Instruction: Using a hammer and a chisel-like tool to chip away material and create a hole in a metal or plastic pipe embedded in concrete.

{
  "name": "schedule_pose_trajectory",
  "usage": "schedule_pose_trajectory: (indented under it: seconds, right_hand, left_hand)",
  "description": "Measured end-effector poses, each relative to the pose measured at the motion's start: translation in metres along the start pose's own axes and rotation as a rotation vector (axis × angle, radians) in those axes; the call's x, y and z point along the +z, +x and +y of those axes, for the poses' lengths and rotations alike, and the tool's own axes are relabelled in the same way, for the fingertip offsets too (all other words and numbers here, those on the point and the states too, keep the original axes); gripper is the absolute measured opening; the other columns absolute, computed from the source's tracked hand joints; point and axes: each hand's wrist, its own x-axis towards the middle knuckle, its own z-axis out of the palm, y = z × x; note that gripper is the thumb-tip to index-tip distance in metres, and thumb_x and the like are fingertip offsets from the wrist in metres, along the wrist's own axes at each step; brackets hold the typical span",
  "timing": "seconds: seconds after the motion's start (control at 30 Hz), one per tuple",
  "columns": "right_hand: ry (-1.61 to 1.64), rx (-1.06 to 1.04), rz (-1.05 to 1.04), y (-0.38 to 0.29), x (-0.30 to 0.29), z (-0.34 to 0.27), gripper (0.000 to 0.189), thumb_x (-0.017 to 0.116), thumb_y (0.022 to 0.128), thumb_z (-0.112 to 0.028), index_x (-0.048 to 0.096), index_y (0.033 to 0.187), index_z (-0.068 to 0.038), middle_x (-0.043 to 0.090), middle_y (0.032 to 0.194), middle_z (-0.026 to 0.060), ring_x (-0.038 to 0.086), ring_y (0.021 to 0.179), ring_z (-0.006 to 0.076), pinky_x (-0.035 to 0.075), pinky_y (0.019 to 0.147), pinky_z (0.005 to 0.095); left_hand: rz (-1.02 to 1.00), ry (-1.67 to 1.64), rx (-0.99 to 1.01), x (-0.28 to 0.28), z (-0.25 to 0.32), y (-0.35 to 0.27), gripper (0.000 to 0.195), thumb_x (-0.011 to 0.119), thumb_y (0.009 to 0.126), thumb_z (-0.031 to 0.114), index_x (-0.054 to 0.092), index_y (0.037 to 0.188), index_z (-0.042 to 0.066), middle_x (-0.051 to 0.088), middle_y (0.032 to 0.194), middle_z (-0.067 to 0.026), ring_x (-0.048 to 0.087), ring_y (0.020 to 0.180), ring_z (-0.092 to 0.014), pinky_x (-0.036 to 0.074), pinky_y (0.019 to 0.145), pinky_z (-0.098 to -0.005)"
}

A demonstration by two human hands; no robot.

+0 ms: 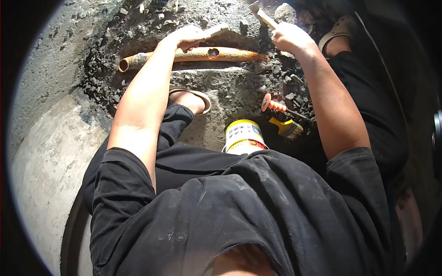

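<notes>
My left hand (189, 37) is closed around a short pale object (218, 30); its kind is unclear in the glare. It is just above an orange pipe (238, 53), which lies in a hollow of broken concrete. A ragged hole (213, 53) is in the pipe's upper side, and its left end is open. On the right, my right hand (290, 36) grips a hammer (266, 18) by its light handle, with the head pointing up and to the left, raised off the pipe. My left forearm hides part of the pipe.
Stone rubble (100, 82) surrounds the pipe. Before my lap stand a yellow-and-white plastic bucket (244, 132), a yellow-handled paintbrush (286, 128) and a chisel with an orange guarded grip (276, 105). A concrete wall (48, 89) rises at left; a thin pale cable (383, 60) runs at right.
</notes>
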Motion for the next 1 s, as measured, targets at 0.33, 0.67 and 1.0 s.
schedule_pose_trajectory:
  seconds: [0.33, 0.67, 1.0]
  right_hand:
    - [0.217, 0.857, 0.211, -0.056, 0.033, -0.092, 0.025, 0.049, 0.100, -0.022, 0.059, 0.098, 0.001, 0.059, 0.078, 0.0059, 0.056, 0.057, 0.0119, 0.051, 0.050, 0.0313]
    - [0.115, 0.510, 0.583, -0.055, 0.070, -0.105, 0.038, 0.048, 0.107, -0.038, 0.055, 0.096, -0.002, 0.058, 0.072, 0.0046, 0.052, 0.049, 0.0109, 0.046, 0.042, 0.0284]
    - [0.000, 0.451, 0.330, -0.087, 0.180, -0.043, 0.017, 0.051, 0.098, -0.018, 0.055, 0.094, -0.002, 0.055, 0.064, 0.0059, 0.059, 0.046, 0.0169, 0.051, 0.041, 0.0314]
  left_hand:
    - [-0.146, 0.143, 0.019, 0.010, 0.012, 0.014, 0.036, 0.067, 0.093, 0.046, 0.071, 0.079, 0.013, 0.049, 0.058, 0.0024, 0.042, 0.044, -0.008, 0.034, 0.040, -0.0275]
    - [-0.024, 0.494, 0.239, 0.024, 0.017, 0.014, 0.063, 0.054, 0.094, 0.064, 0.075, 0.074, 0.009, 0.059, 0.059, -0.0106, 0.057, 0.053, -0.018, 0.050, 0.062, -0.0368]
    - [-0.015, 0.562, 0.229, 0.030, 0.007, 0.027, 0.049, 0.051, 0.091, 0.070, 0.074, 0.108, 0.030, 0.070, 0.073, -0.0128, 0.065, 0.064, -0.023, 0.053, 0.073, -0.0369]
